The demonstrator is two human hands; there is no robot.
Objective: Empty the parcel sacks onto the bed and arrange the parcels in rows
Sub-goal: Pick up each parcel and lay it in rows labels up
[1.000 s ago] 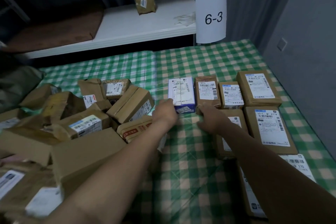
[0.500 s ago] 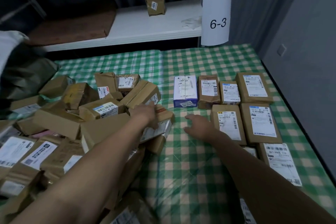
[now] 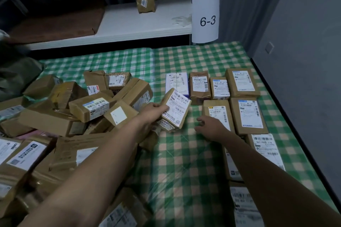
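1 brown labelled parcel [image 3: 176,109] sits tilted in the left hand [image 3: 153,111], whose fingers curl round its near left edge, just right of the heaped pile [image 3: 73,108] on the green checked bed [image 3: 184,162]. The right hand [image 3: 212,128] holds nothing, fingers loosely spread, just left of the 2-parcel row [image 3: 247,114]. Beyond it, 4 parcels form the far row [image 3: 200,86].

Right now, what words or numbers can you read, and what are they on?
"6-3": on the white paper sign hanging by the shelf.
Label on the parcel in the left hand: barcodes and digits, too blurred to read.
Labels on the rowed parcels and the pile: too small to read.
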